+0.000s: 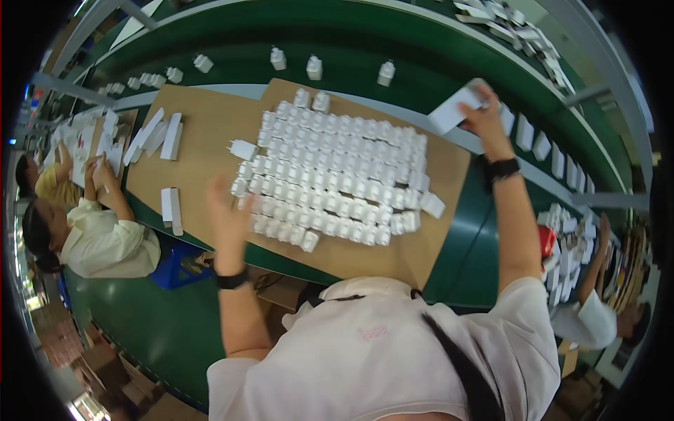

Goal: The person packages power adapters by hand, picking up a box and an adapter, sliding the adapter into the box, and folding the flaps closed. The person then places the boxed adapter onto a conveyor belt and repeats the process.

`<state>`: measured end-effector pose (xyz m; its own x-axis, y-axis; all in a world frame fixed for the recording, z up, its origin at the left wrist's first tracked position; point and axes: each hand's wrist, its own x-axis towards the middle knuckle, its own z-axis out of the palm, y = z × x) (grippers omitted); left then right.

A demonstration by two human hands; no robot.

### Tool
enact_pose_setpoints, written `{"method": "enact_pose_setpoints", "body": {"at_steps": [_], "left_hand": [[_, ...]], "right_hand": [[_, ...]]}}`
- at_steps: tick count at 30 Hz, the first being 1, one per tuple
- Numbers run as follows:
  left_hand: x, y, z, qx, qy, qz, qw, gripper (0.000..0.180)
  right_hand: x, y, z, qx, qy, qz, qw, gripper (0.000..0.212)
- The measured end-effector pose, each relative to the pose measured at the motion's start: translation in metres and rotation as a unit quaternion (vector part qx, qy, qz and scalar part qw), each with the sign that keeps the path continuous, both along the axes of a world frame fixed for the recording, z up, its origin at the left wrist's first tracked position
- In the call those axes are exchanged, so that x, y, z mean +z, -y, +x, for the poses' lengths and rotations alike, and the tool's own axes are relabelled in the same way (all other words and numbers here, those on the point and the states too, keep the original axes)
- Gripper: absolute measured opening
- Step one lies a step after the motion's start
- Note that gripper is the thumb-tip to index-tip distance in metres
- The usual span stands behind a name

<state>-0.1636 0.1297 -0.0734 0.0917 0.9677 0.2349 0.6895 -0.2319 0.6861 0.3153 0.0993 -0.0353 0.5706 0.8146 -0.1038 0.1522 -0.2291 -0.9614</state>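
My right hand (486,121) is closed on a white box (456,110) above the far right of the work surface. My left hand (228,219) is smeared by motion beside the left edge of a large block of small white pieces (330,168). Whether its fingers touch any of them cannot be made out. These pieces are blocky, some with a small tip on top, and stand in tight rows on a brown cardboard sheet (449,182). One loose piece (243,149) lies on its side at the left of the rows, another (432,205) at the right.
Beyond the cardboard runs a green conveyor belt (232,70) carrying spaced white pieces (314,68) and, at right, upright white boxes (524,133). White boxes (170,137) lie on the cardboard's left part. People (105,238) work at left; another person (586,319) is at right near piled boxes.
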Motion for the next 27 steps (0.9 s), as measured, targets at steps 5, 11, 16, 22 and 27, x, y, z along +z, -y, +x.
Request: {"method": "enact_pose_setpoints", "body": {"at_steps": [5, 11, 16, 22, 27], "left_hand": [[-0.044, -0.077, -0.174, 0.118, -0.268, 0.048, 0.955, 0.060], [-0.074, -0.121, -0.235, 0.187, -0.302, -0.115, 0.928, 0.070], [-0.079, -0.128, -0.235, 0.200, -0.272, -0.189, 0.922, 0.081], [0.013, -0.103, -0.102, 0.136, 0.351, -0.236, 0.896, 0.062], [0.058, -0.029, 0.024, -0.058, 0.631, -0.290, 0.717, 0.068]], "right_hand": [[-0.110, -0.071, 0.166, 0.028, -0.143, -0.090, 0.985, 0.060], [-0.113, -0.136, 0.096, 0.108, 0.475, -0.109, 0.867, 0.082], [-0.138, -0.175, 0.025, 0.328, 0.274, 0.030, 0.904, 0.070], [-0.122, -0.156, 0.026, 0.202, 0.131, -0.073, 0.968, 0.050], [0.028, -0.061, -0.018, 0.286, 0.020, -0.059, 0.956, 0.048]]}}
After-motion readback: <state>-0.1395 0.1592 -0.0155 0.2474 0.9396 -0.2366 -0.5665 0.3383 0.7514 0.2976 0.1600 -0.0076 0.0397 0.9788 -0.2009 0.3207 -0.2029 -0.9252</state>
